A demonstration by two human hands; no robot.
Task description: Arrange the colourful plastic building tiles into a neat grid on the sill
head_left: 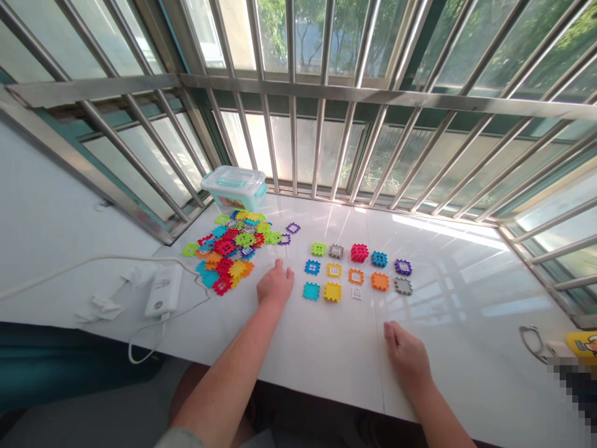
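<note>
My left hand is over the white table, between a mixed heap of plastic interlocking tiles and the sorted tiles. Its thumb and forefinger point forward, slightly apart, with nothing visible between them; the other fingers are curled. My right hand rests as a loose fist on the table, below the rows, and no tile shows in it. Closest to my left hand are a light-blue tile and a blue window tile. The rows also hold a red stack, a yellow tile, an orange tile and a white window piece.
Behind the heap stands a lidded plastic box. A white power adapter with cables and crumpled tissue lie at left. Metal bars line the table's far edge. A yellow item sits at the right edge.
</note>
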